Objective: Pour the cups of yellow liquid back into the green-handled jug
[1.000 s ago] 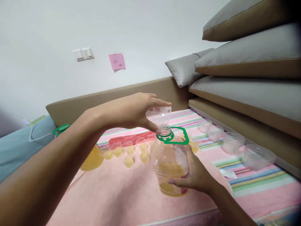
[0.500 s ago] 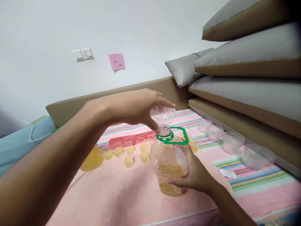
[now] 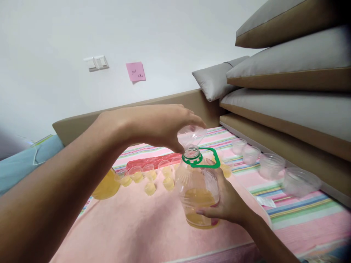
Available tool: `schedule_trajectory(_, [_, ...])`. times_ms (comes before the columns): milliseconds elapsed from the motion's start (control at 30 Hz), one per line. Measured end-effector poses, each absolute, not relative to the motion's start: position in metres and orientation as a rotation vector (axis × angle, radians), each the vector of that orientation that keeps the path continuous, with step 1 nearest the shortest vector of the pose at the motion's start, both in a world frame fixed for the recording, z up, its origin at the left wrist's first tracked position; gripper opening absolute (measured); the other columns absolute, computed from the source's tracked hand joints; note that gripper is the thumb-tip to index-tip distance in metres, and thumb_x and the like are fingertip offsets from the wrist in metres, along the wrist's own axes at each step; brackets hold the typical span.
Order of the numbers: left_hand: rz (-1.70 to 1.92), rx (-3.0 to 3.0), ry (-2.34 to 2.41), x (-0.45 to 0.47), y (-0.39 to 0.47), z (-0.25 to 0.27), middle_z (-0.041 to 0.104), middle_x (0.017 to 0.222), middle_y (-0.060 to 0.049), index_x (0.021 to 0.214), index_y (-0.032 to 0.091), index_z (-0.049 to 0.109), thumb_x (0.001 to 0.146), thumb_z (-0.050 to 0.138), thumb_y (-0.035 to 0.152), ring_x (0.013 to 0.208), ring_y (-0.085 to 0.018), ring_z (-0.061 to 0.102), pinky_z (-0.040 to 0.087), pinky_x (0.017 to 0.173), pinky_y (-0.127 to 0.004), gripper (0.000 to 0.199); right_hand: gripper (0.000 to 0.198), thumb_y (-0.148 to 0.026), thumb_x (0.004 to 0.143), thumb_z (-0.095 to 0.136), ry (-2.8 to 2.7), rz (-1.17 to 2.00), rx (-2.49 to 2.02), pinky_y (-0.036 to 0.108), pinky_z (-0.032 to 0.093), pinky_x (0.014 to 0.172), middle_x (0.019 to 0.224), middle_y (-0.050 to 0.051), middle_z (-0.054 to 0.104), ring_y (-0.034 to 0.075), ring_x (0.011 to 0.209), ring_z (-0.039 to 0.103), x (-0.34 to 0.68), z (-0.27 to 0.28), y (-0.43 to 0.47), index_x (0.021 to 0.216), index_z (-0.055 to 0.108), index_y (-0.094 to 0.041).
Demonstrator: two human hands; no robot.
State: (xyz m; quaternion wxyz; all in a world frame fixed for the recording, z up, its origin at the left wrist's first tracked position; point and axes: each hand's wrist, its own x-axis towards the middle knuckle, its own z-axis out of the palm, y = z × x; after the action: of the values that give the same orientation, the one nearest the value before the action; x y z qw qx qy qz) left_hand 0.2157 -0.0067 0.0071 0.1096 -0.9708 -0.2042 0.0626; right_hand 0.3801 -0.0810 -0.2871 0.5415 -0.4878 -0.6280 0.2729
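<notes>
While the right hand grips the bottle, the left hand holds a tipped cup at its mouth.

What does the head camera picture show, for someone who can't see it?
The left hand tips a small clear cup over the mouth of a bottle part full of yellow liquid, which the right hand grips. Behind, small cups of yellow liquid stand on a pink cloth.

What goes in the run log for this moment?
left hand: tips clear cup over bottle mouth | right hand: grips bottle | bottle: part full, yellow liquid
</notes>
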Motion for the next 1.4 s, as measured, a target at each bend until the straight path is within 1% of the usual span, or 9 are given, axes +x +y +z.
schedule_trajectory(200, [0.165, -2.857, -0.579, 0.218, -0.011, 0.006, 0.076, 0.139, 0.002, 0.139, 0.038, 0.072, 0.078, 0.084, 0.028, 0.135, -0.032, 0.063, 0.047, 0.11, -0.042, 0.063, 0.105, -0.056, 0.059, 0.101, -1.488, 0.654, -1.154, 0.066, 0.044, 0.122, 0.145, 0.019, 0.058, 0.045, 0.143, 0.055, 0.381, -0.288, -0.081, 0.14, 0.042, -0.026])
schedule_trajectory(300, [0.172, -2.871, -0.597, 0.219, -0.01, 0.006, 0.077, 0.135, 0.001, 0.137, 0.038, 0.074, 0.079, 0.086, 0.027, 0.133, -0.033, 0.064, 0.048, 0.109, -0.043, 0.06, 0.104, -0.055, 0.058, 0.102, -1.487, 0.66, -1.143, 0.066, 0.044, 0.122, 0.145, 0.019, 0.058, 0.045, 0.142, 0.055, 0.381, -0.287, -0.08, 0.138, 0.042, -0.026])
schedule_trajectory(400, [0.172, -2.842, -0.625, 0.221, -0.009, 0.008, 0.077, 0.134, 0.0, 0.138, 0.04, 0.075, 0.077, 0.09, 0.031, 0.128, -0.035, 0.067, 0.05, 0.106, -0.043, 0.064, 0.103, -0.055, 0.059, 0.102, -1.485, 0.667, -1.143, 0.065, 0.044, 0.123, 0.145, 0.019, 0.057, 0.045, 0.142, 0.055, 0.38, -0.285, -0.08, 0.138, 0.042, -0.025])
schedule_trajectory(533, [0.2, -2.777, -0.623, 0.222, -0.009, 0.009, 0.077, 0.135, -0.001, 0.141, 0.041, 0.074, 0.079, 0.088, 0.036, 0.122, -0.033, 0.07, 0.053, 0.101, -0.04, 0.064, 0.105, -0.054, 0.058, 0.103, -1.486, 0.669, -1.139, 0.066, 0.043, 0.123, 0.145, 0.019, 0.057, 0.045, 0.143, 0.054, 0.379, -0.285, -0.081, 0.139, 0.041, -0.025])
schedule_trajectory(633, [0.195, -2.807, -0.63, 0.221, -0.006, 0.01, 0.076, 0.137, 0.001, 0.142, 0.044, 0.073, 0.08, 0.086, 0.039, 0.127, -0.034, 0.068, 0.052, 0.104, -0.041, 0.064, 0.104, -0.054, 0.059, 0.102, -1.483, 0.672, -1.141, 0.067, 0.042, 0.125, 0.146, 0.018, 0.057, 0.046, 0.145, 0.053, 0.38, -0.286, -0.081, 0.139, 0.042, -0.026])
schedule_trajectory(800, [0.156, -2.887, -0.626, 0.217, 0.004, 0.009, 0.077, 0.136, 0.005, 0.142, 0.051, 0.071, 0.072, 0.094, 0.041, 0.137, -0.037, 0.063, 0.047, 0.113, -0.045, 0.074, 0.102, -0.055, 0.06, 0.101, -1.479, 0.683, -1.147, 0.068, 0.043, 0.124, 0.144, 0.018, 0.059, 0.046, 0.144, 0.054, 0.38, -0.285, -0.082, 0.138, 0.043, -0.026])
schedule_trajectory(1133, [0.219, -2.829, -0.648, 0.224, -0.004, 0.011, 0.077, 0.137, 0.003, 0.144, 0.044, 0.071, 0.075, 0.095, 0.032, 0.122, -0.033, 0.07, 0.052, 0.101, -0.042, 0.073, 0.107, -0.056, 0.059, 0.102, -1.482, 0.695, -1.165, 0.066, 0.042, 0.124, 0.148, 0.019, 0.056, 0.045, 0.144, 0.054, 0.379, -0.285, -0.082, 0.141, 0.04, -0.026])
schedule_trajectory(1267, [0.204, -2.868, -0.658, 0.223, -0.003, 0.011, 0.076, 0.138, 0.002, 0.142, 0.044, 0.073, 0.076, 0.092, 0.031, 0.124, -0.034, 0.07, 0.05, 0.104, -0.043, 0.07, 0.107, -0.054, 0.06, 0.102, -1.479, 0.698, -1.167, 0.065, 0.041, 0.125, 0.149, 0.019, 0.055, 0.044, 0.144, 0.053, 0.38, -0.286, -0.081, 0.142, 0.039, -0.026])
schedule_trajectory(1400, [0.249, -2.806, -0.699, 0.223, -0.002, 0.011, 0.072, 0.145, 0.001, 0.15, 0.047, 0.066, 0.076, 0.092, 0.037, 0.13, -0.035, 0.067, 0.048, 0.109, -0.044, 0.08, 0.109, -0.053, 0.059, 0.103, -1.475, 0.694, -1.162, 0.065, 0.041, 0.124, 0.149, 0.019, 0.055, 0.045, 0.144, 0.053, 0.38, -0.286, -0.08, 0.143, 0.04, -0.025])
